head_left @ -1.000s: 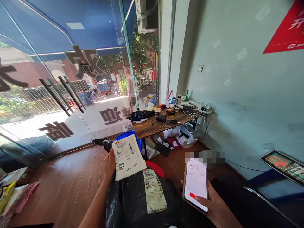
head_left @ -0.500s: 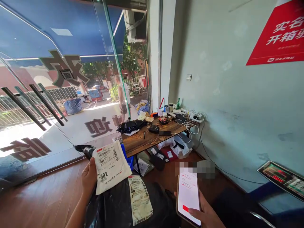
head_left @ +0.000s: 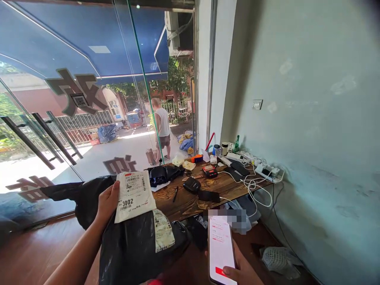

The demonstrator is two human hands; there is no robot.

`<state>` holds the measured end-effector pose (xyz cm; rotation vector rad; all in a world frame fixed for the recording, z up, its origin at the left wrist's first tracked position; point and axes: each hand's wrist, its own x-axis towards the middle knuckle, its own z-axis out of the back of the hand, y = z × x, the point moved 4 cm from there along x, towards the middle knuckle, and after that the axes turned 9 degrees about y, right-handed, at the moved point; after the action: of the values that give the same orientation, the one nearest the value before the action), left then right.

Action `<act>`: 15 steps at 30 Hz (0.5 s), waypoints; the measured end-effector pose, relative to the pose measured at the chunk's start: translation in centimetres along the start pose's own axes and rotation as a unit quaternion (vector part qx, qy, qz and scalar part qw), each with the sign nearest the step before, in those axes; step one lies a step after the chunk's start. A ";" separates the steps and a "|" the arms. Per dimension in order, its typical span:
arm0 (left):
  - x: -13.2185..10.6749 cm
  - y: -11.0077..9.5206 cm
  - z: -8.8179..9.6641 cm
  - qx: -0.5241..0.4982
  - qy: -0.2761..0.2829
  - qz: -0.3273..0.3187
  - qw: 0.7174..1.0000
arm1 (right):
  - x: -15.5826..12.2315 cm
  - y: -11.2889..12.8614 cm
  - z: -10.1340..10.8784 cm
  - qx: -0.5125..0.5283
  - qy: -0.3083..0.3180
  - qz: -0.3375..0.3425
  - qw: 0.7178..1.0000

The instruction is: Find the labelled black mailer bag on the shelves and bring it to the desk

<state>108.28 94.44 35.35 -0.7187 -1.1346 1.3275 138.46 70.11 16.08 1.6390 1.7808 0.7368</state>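
My left hand [head_left: 107,202] is closed on the edge of a small white parcel bag [head_left: 137,211] printed with barcodes and "3002". Under it hangs a large black plastic parcel bag [head_left: 130,249], which the same hand seems to carry. A printed shipping label [head_left: 164,233] is stuck on the black bag, its upper part covered by the white one. My right hand [head_left: 242,265] is wrapped round a smartphone [head_left: 219,247], screen lit, thumb resting by a red button at the bottom. The phone's top is pixelated.
Ahead stands a wooden table [head_left: 169,208] bearing a black phone [head_left: 208,196], a pen [head_left: 175,194], a black case [head_left: 192,185] and a power strip [head_left: 268,173] with white cables. Glass doors are on the left; a person [head_left: 162,126] stands outside. A clear plastic bag [head_left: 279,261] lies on the floor.
The view has shifted nearer the table, and the red sign and lit display on the right have left it. The black bag now shows more, spreading out left of my left hand. Both grips stay the same.
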 end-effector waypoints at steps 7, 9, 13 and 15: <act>6.7 1.6 -2.9 0.077 -0.031 0.031 0.996 | 5.6 3.2 8.8 -0.046 0.030 -0.043 0.998; 7.7 4.0 -2.3 0.116 -0.026 0.068 0.991 | 6.9 4.1 10.8 -0.051 0.041 -0.038 0.997; 8.2 11.4 -1.9 0.219 0.008 0.124 0.968 | 8.8 5.9 12.9 -0.062 0.071 -0.051 0.994; 7.7 16.1 -2.6 0.271 0.016 0.143 0.952 | 9.5 6.1 13.2 -0.073 0.100 -0.070 0.990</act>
<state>103.77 105.00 21.39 -0.5007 -0.6007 1.7681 151.88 80.11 11.27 1.3694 1.9101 0.9695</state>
